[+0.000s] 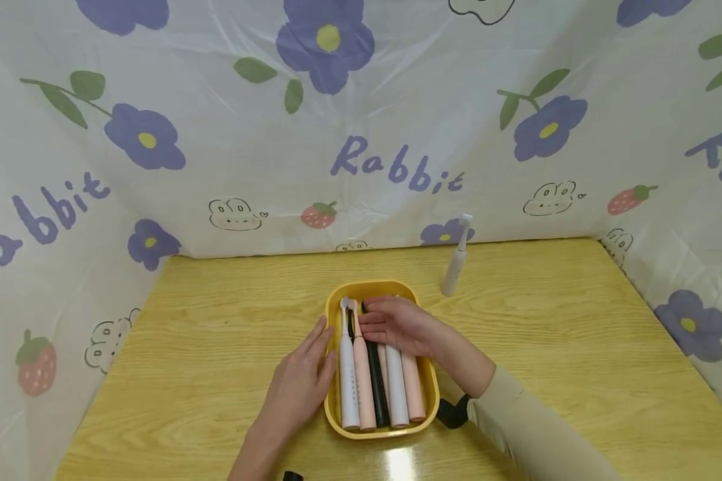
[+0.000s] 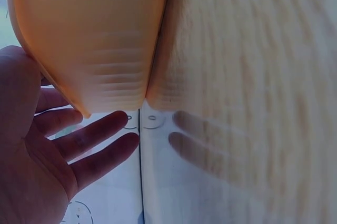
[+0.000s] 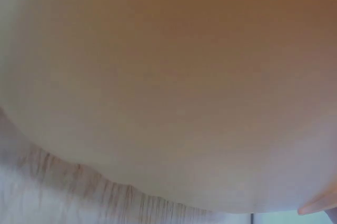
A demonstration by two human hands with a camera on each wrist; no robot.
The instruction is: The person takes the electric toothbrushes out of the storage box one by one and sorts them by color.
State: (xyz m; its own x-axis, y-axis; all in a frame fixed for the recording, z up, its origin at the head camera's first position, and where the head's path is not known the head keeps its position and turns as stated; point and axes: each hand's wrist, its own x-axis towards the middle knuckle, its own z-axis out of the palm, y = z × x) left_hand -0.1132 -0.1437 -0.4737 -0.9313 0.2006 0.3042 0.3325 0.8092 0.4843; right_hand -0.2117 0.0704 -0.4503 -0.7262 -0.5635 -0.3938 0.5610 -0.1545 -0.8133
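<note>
A yellow tray (image 1: pixel 430 401) holds several electric toothbrushes side by side: a white toothbrush (image 1: pixel 348 387) at the left, a pink toothbrush (image 1: pixel 364 391), a black toothbrush (image 1: pixel 378 394), and another white toothbrush (image 1: pixel 397 394) and pink toothbrush (image 1: pixel 413 394) to the right. My right hand (image 1: pixel 406 325) reaches over the tray's right rim, fingers stretched across the upper ends of the toothbrushes and covering some heads. At the left rim rests my left hand (image 1: pixel 301 374), fingers extended; the left wrist view shows these fingers (image 2: pixel 100 132) spread beside the tray wall (image 2: pixel 116 50).
One more white toothbrush (image 1: pixel 454 270) stands upright on the wooden table (image 1: pixel 228 327), behind and right of the tray. A printed cloth (image 1: pixel 397 87) with flowers and rabbits hangs around the back and sides. In the right wrist view the tray wall (image 3: pixel 168 92) fills most of the frame.
</note>
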